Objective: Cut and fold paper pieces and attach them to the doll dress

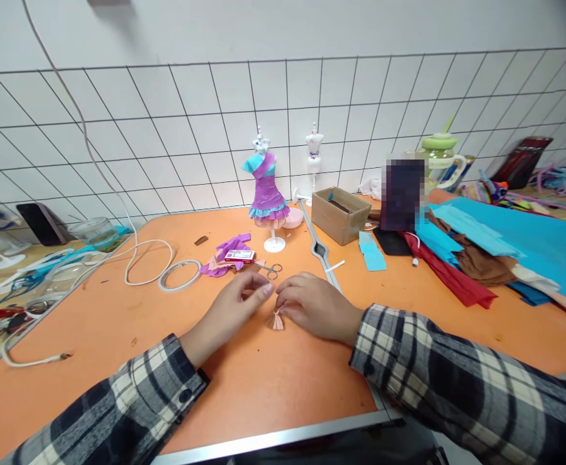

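A small gathered piece of peach crepe paper (277,321) is pinched in my right hand (316,307), low over the orange table. My left hand (234,310) is beside it, fingers curved with a gap between thumb and forefinger, and nothing shows in it. Just beyond the hands lie small scissors (272,270), partly over purple crepe paper scraps (217,261) with a little red and white box (240,256) on top. Behind them stands a miniature dress form (268,187) wearing a purple and blue ruffled paper dress.
A roll of tape (180,275) and a white cable (135,258) lie to the left. A bare dress form (314,155), a cardboard box (338,219), and a phone (403,194) stand behind. Coloured crepe paper (486,258) covers the right. A metal strip (319,248) crosses the table.
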`<state>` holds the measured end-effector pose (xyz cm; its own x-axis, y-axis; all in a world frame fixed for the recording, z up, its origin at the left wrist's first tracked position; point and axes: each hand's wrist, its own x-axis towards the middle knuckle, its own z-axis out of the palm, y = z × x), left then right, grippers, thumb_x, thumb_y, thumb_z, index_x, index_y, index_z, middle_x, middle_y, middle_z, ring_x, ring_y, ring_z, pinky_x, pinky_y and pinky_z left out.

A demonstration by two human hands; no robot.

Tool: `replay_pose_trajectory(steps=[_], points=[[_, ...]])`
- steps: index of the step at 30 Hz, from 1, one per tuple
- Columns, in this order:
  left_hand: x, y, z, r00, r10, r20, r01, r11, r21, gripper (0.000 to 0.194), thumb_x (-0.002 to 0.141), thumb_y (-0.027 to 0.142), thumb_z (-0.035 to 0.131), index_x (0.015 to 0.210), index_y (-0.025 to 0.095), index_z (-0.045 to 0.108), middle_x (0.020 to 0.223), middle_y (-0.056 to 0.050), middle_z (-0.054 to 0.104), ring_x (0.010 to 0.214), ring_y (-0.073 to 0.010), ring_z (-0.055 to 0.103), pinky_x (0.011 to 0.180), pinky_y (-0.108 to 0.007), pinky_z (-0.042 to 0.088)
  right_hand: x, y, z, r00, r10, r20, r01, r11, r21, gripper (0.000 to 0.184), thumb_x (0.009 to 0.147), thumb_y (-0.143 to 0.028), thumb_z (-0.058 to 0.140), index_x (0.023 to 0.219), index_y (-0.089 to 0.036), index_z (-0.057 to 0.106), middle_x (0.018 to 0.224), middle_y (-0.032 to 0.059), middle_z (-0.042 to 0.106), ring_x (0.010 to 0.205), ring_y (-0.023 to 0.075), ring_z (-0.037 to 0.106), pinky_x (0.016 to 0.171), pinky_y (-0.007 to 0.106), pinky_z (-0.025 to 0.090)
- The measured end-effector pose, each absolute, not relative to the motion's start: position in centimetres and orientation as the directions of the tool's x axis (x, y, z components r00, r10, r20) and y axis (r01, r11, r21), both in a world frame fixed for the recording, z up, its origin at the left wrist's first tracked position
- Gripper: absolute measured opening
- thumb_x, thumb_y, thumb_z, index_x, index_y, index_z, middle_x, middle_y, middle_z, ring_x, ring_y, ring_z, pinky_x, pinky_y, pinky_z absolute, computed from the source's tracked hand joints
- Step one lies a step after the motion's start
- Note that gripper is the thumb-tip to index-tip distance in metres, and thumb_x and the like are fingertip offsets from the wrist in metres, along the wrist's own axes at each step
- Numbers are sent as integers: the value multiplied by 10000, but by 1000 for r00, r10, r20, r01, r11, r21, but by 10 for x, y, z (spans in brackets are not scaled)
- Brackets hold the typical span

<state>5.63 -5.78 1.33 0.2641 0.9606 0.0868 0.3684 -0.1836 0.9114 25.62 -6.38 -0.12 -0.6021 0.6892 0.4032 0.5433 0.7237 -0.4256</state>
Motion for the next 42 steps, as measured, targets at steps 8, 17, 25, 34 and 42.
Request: replay_pose_trajectory(steps=[8, 17, 25, 34, 42], points=[[61, -61, 15, 556, 830, 38, 461, -346, 817, 338, 904, 402, 504, 690, 178, 639, 778, -32, 608, 765, -178, 569, 741, -277, 430, 264, -62, 2, -523, 737, 429, 596, 676, -434, 133, 914, -239, 580, 910, -201, 708, 887, 34, 714, 846, 172, 616, 746, 291, 420], [57, -63, 21, 586, 809, 44, 359, -308, 881, 323, 893, 403, 537, 683, 174, 625, 743, -17, 590, 729, -159, 548, 716, -261, 423, 265, -65, 9, -465, 813, 350, 279, 510, -813, 261, 815, -176, 621, 1061, -201, 703, 980, 29, 740, 788, 140, 665, 721, 261, 513], [53, -63, 23, 625, 781, 8, 210, -178, 961, 340, 916, 446, 517, 890, 192, 742, 920, -63, 701, 929, -224, 609, 924, -338, 435, 262, -62, 4, -387, 866, 317, 326, 450, -831, 104, 805, -178, 651, 831, -216, 745, 853, 8, 747, 800, 143, 671, 740, 257, 493], [56, -59, 14, 556, 831, -8, 231, -145, 962, 238, 814, 408, 675, 829, 178, 734, 855, -62, 722, 846, -210, 643, 821, -317, 477, 258, -68, 8, -410, 831, 376, 327, 519, -790, 84, 827, -199, 647, 830, -213, 730, 810, 3, 716, 710, 118, 621, 655, 231, 455], [53, -62, 17, 540, 838, -78, 116, 18, 993, 181, 796, 343, 702, 759, 165, 701, 772, -50, 704, 786, -189, 633, 799, -307, 476, 263, -60, 1, -375, 817, 437, 368, 564, -739, 170, 827, -132, 564, 922, -208, 682, 907, 31, 694, 796, 148, 622, 656, 254, 484]])
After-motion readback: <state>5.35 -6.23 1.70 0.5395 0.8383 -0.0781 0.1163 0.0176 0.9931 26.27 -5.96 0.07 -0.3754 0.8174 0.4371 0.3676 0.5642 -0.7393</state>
